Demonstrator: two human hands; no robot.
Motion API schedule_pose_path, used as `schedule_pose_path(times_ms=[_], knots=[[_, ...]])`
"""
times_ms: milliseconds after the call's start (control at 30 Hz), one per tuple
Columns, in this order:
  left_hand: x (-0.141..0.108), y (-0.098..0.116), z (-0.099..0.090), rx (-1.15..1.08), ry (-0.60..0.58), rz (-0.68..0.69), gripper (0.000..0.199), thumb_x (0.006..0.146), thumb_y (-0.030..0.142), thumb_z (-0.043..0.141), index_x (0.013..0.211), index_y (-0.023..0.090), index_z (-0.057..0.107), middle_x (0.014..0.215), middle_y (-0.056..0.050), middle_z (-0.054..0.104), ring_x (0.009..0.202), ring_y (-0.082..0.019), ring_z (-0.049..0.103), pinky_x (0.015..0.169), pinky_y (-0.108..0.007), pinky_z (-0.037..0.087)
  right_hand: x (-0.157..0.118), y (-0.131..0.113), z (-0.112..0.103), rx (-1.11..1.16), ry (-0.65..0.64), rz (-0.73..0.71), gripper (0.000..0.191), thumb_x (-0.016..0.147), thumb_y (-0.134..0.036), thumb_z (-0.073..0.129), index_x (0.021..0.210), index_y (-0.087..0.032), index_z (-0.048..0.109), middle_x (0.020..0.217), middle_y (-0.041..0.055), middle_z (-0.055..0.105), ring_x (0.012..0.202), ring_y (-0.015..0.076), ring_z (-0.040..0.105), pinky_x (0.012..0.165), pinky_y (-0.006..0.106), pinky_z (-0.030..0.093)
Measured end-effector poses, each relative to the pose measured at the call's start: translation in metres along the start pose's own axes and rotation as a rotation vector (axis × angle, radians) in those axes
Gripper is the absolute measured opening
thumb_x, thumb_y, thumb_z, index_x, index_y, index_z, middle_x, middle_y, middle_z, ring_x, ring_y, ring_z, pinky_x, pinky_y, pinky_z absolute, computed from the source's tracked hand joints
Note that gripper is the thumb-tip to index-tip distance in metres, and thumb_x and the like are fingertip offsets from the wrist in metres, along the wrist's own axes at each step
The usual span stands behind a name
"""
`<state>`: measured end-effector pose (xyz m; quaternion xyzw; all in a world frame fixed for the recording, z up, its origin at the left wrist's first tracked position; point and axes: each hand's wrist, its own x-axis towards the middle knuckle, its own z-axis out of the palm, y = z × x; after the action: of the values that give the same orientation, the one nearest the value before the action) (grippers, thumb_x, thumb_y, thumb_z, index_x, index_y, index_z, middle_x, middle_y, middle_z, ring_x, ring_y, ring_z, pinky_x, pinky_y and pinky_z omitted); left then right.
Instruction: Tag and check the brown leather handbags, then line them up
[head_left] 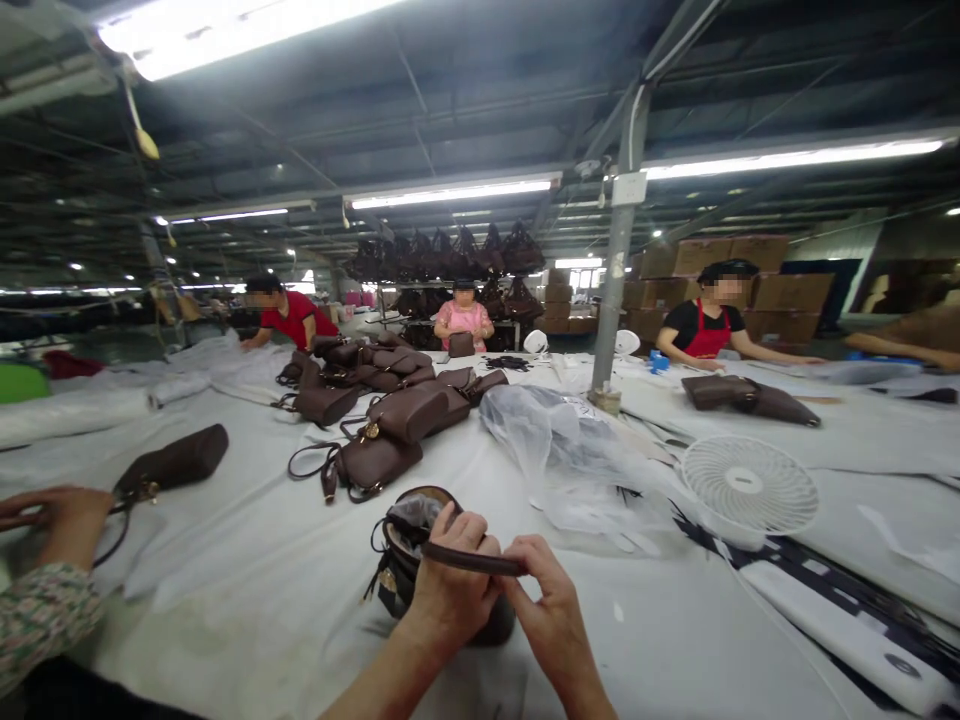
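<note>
One right hand [549, 592] pinches a dark strap [471, 559] at the frame's lower centre, seemingly to steady it, while the left hand [459, 585] curls behind the strap, its exact grip hidden, over the open bag [405, 582] resting on the table [247, 630].

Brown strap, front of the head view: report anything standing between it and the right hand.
Nothing visible stands in the way: the right hand pinches one end of the brown strap. The left hand is beside it, behind the strap in this view.
</note>
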<state>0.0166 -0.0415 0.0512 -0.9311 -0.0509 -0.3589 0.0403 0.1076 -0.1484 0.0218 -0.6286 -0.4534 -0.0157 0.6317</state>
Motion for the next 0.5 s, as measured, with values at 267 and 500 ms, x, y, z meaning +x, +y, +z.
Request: schedule_pose_path(times_ms=[267,500], knots=[[0.000,-0.019,-0.015,-0.110,-0.186,0.176,0.018,0.090,0.038,0.058,0.094,0.021,0.060,0.093,-0.003,0.063,0.095,-0.019,0.057,0.105,-0.043,0.036,-0.003,0.018,0.001,-0.031,-0.031,0.169,0.025,0.076,-0.046,0.069,0.083,-0.022,0.067,0.078,0.0011,0.069,0.076,0.0205,0.063,0.069,0.026,0.050],[-0.002,-0.017,-0.021,-0.126,-0.227,0.180,0.008,0.090,0.023,0.054,0.087,0.018,0.060,0.092,-0.005,0.062,0.102,-0.022,0.055,0.111,-0.048,0.027,-0.019,0.042,-0.012,0.020,-0.154,0.195,0.027,0.080,-0.042,0.064,0.098,-0.022,0.062,0.093,0.0063,0.071,0.088,0.0246,0.067,0.078,0.033,0.054]])
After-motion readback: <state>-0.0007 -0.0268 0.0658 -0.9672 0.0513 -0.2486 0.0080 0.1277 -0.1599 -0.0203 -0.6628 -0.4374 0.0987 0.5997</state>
